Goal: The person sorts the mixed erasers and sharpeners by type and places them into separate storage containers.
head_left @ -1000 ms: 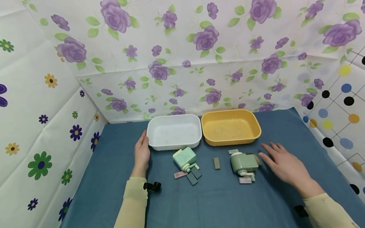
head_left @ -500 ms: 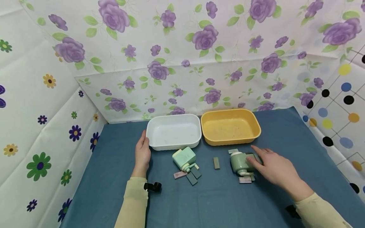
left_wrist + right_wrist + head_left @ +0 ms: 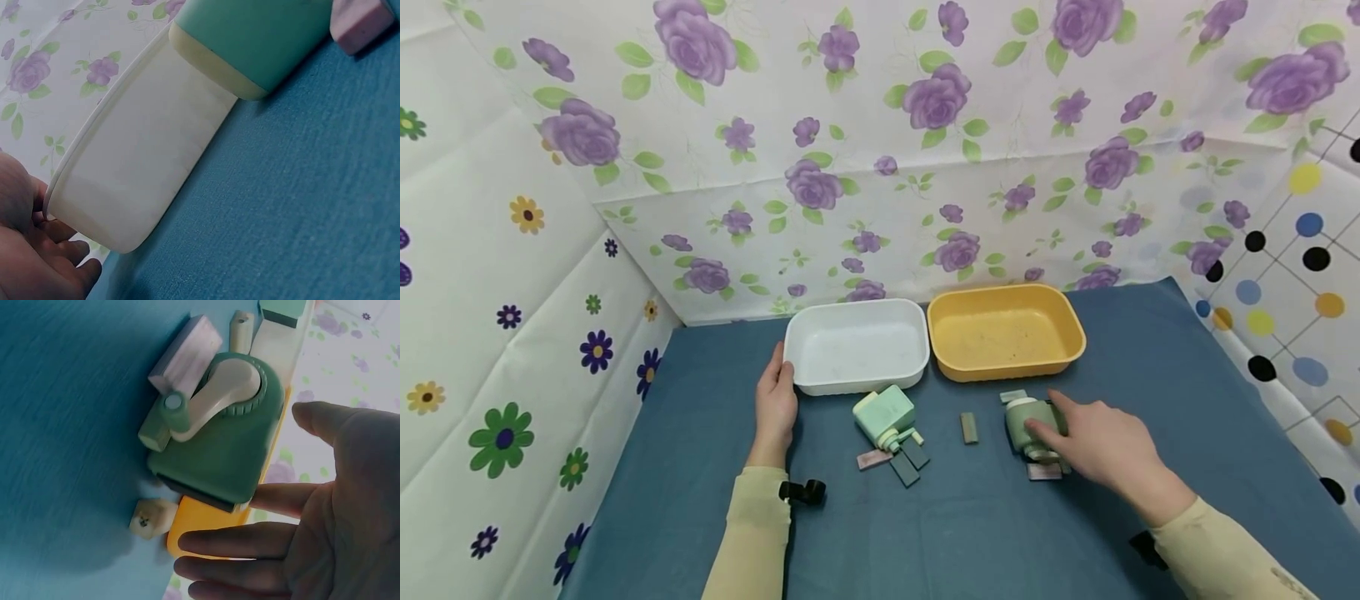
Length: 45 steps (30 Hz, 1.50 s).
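Note:
My left hand (image 3: 775,408) holds the left end of a white plastic basin (image 3: 857,387); in the left wrist view its fingers bend at the rim. A green hand-crank pencil sharpener (image 3: 1024,417) lies on the blue cloth at right, its pale crank showing in the right wrist view. Over it reaches my right hand (image 3: 1108,446), fingers extended, thumb and index finger spread either side of its body in the head view. The index fingertip is right at the sharpener's edge in the right wrist view. A mint-green crank sharpener (image 3: 887,412) lies before the white basin.
Beside the white basin stands a yellow basin (image 3: 1009,372). Small blocks lie about: a pink one (image 3: 874,459) and dark ones (image 3: 905,469) by the mint sharpener, a grey-green one (image 3: 969,428) between the sharpeners, a pinkish one (image 3: 1043,472) by the right sharpener. Patterned sheets wall the table.
My right hand has moved left from beside the green sharpener to over it, now covering its right part. The left hand stays at the white basin.

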Each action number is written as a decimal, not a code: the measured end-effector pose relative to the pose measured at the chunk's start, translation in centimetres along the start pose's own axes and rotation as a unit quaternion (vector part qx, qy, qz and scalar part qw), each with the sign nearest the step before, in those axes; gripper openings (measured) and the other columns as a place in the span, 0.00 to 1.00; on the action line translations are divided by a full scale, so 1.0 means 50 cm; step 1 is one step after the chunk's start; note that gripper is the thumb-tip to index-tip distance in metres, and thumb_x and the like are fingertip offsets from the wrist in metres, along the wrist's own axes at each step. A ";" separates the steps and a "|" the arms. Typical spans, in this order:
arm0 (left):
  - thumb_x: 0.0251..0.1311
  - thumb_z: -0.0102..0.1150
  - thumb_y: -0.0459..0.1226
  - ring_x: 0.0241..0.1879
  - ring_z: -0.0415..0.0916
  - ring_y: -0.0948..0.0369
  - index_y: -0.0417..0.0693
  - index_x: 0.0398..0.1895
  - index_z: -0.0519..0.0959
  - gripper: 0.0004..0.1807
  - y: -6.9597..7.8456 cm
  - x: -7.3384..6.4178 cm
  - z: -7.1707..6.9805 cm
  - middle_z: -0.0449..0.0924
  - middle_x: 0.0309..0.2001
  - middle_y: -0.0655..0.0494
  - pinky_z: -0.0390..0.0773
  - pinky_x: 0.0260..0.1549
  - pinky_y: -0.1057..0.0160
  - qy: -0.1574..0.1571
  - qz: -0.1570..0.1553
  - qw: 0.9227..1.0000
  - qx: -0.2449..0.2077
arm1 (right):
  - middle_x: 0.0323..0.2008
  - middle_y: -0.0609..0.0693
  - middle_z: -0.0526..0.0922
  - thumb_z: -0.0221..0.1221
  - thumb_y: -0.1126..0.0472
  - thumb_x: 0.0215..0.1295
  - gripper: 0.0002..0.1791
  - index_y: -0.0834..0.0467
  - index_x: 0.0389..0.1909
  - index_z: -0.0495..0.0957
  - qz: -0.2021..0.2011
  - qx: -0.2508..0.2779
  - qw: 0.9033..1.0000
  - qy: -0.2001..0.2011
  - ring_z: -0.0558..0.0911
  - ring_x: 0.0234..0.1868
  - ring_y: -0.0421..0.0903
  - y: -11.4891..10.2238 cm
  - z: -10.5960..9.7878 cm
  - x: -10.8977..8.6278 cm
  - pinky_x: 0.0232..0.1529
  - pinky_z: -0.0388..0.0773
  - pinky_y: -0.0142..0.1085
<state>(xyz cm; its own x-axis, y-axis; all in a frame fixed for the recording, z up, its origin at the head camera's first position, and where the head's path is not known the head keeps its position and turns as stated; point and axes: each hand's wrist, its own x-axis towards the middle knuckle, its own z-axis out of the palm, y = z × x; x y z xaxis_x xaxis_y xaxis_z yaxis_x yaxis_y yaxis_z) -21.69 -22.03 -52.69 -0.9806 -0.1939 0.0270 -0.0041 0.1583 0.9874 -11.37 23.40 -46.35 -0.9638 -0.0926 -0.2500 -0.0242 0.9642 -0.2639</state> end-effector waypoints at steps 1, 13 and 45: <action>0.89 0.38 0.41 0.85 0.42 0.55 0.43 0.87 0.51 0.31 0.000 0.001 0.000 0.48 0.86 0.51 0.48 0.82 0.54 0.000 -0.001 1.000 0.000 | 0.13 0.50 0.72 0.52 0.23 0.73 0.53 0.61 0.80 0.68 0.002 -0.002 1.000 -0.001 0.72 0.13 0.48 -0.004 0.002 0.001 0.14 0.60 0.41; 0.89 0.36 0.41 0.85 0.39 0.55 0.42 0.88 0.49 0.31 -0.006 0.000 -0.002 0.45 0.87 0.48 0.46 0.83 0.53 -0.007 0.003 1.000 0.010 | 0.32 0.62 0.80 0.61 0.21 0.63 0.55 0.60 0.77 0.72 -0.002 -0.073 0.996 0.055 0.81 0.32 0.60 -0.049 0.030 0.013 0.20 0.75 0.49; 0.89 0.35 0.41 0.85 0.37 0.56 0.42 0.88 0.48 0.31 -0.004 0.004 -0.002 0.43 0.87 0.48 0.45 0.83 0.52 -0.010 -0.003 1.000 0.011 | 0.59 0.78 0.74 0.77 0.35 0.57 0.58 0.62 0.79 0.65 -0.048 -0.054 0.991 0.113 0.79 0.56 0.73 -0.038 0.068 0.028 0.42 0.83 0.64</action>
<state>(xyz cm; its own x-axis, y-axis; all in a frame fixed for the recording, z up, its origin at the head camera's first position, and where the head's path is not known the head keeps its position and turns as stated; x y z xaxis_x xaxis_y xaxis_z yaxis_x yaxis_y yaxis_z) -21.88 -22.20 -52.89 -0.9843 -0.1756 0.0182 -0.0136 0.1785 0.9838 -11.79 20.59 -49.35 -0.9901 -0.1398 -0.0102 -0.1360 0.9757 -0.1718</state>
